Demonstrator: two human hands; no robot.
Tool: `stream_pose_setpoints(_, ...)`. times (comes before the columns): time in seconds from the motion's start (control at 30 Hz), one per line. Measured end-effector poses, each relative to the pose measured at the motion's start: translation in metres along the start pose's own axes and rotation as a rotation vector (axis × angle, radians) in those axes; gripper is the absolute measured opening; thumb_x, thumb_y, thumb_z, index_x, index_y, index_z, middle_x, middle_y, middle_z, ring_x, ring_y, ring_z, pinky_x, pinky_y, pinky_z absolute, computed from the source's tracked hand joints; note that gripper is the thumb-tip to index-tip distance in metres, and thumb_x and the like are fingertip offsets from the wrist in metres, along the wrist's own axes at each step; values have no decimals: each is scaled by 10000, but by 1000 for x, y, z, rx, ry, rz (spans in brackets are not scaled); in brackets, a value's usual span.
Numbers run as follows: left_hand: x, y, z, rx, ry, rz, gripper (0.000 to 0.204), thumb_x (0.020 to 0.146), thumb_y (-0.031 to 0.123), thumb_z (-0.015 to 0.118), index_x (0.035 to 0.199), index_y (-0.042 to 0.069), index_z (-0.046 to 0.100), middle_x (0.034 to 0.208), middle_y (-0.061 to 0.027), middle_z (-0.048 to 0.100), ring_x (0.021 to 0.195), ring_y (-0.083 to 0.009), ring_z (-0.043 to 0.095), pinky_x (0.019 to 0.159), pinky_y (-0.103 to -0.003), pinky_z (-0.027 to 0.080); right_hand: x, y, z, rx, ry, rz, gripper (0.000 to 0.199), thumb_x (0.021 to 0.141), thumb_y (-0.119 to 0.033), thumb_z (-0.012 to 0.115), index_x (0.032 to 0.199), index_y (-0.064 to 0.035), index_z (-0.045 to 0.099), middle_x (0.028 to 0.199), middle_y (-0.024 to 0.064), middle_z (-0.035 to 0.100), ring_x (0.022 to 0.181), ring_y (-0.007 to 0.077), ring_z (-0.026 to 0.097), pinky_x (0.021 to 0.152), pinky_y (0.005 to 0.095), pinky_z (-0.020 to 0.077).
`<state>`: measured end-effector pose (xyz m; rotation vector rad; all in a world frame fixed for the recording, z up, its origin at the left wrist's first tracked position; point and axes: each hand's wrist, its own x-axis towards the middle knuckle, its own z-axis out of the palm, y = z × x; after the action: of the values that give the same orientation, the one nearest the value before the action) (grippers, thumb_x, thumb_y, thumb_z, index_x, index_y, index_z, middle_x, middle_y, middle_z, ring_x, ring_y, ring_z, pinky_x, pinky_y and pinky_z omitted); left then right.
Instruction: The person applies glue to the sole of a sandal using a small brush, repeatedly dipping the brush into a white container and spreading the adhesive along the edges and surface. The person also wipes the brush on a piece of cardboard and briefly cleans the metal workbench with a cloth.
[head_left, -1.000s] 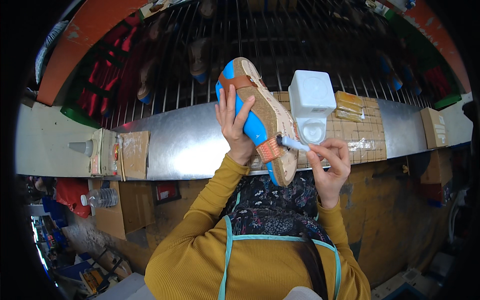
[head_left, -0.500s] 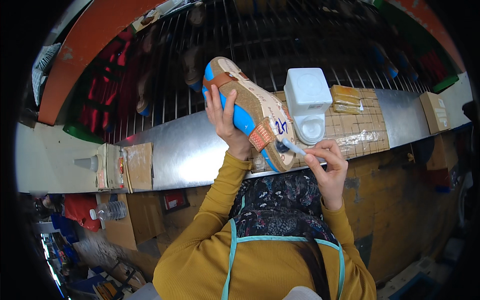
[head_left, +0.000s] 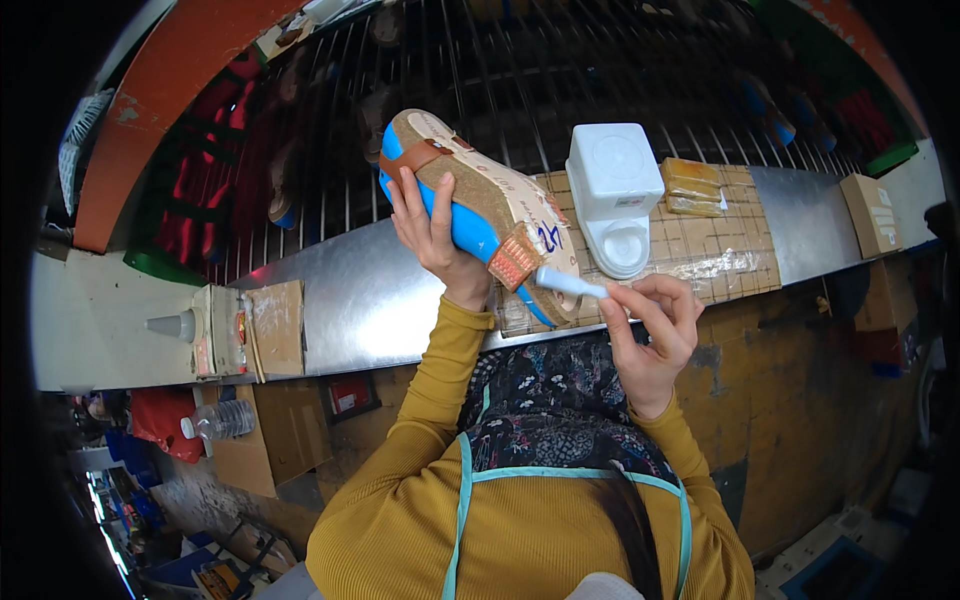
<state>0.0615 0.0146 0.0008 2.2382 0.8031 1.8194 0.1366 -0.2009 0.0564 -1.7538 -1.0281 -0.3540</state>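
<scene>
My left hand (head_left: 440, 240) holds a blue shoe last (head_left: 472, 232) tilted, sole side up, with its fingers wrapped round the side. A cork-brown and beige sole piece (head_left: 480, 178) covers the last's underside, with brown straps and a woven orange strap (head_left: 516, 258) folded over its edge. Between the fingertips of my right hand (head_left: 655, 335) is the thin end of a pale brush (head_left: 568, 283). The brush's other end lies over the sole near the woven strap; its tip is hard to make out. A white dispenser pot (head_left: 612, 175) with a small round cup stands just beyond my right hand.
Yellowish blocks (head_left: 692, 187) lie beside the pot on taped cardboard (head_left: 735, 250). Behind the metal bench (head_left: 350, 300) runs a rack of bars (head_left: 540, 90) with several lasts on it. A small carton (head_left: 870, 215) stands at right; a plastic bottle (head_left: 222, 420) is below left.
The shoe last has shifted slightly left and up in my left hand. My right hand has moved a little left with the brush, whose dark tip no longer shows clearly.
</scene>
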Motion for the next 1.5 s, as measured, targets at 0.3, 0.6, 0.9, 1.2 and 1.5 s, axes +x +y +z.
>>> stream_pose_setpoints(0.3,7,3,-2,-151,-16,-76,676,738,318,795,1332,132,531,1490,-193,387,1389,-422,317,1123,-516,267,-5,2,5,292,-11,108,260,691,-82,828,941,-111,761,925,21,582,770,129,543,754,265,367)
stream_pose_setpoints(0.6,10,8,8,-321,35,-185,637,754,182,783,1329,112,518,1475,-203,399,1352,-377,399,1104,-458,350,-8,2,-1,123,99,-202,326,637,-97,850,948,-146,765,946,8,559,802,142,505,806,312,296)
stream_pose_setpoints(0.9,-7,-12,12,-447,-52,-210,617,787,226,754,1337,97,507,1474,-195,400,1365,-342,392,1092,-411,373,1,-10,-10,-15,-25,-394,349,645,-100,856,975,-164,763,986,-2,535,800,123,527,966,326,235)
stream_pose_setpoints(1.2,-3,5,-1,-849,-87,-422,658,801,337,746,1328,32,497,1432,-156,419,1378,-291,364,1103,-387,391,-1,-16,-11,-61,-21,-412,376,636,-112,863,995,-164,762,980,-25,521,821,121,529,979,345,228)
stream_pose_setpoints(1.5,4,14,-16,-1012,-320,-425,763,873,179,672,1485,112,222,1384,-227,443,1207,-313,555,949,-423,542,-2,-17,-9,-155,32,-451,371,643,-160,864,999,-180,762,975,-31,550,837,102,537,929,357,224)
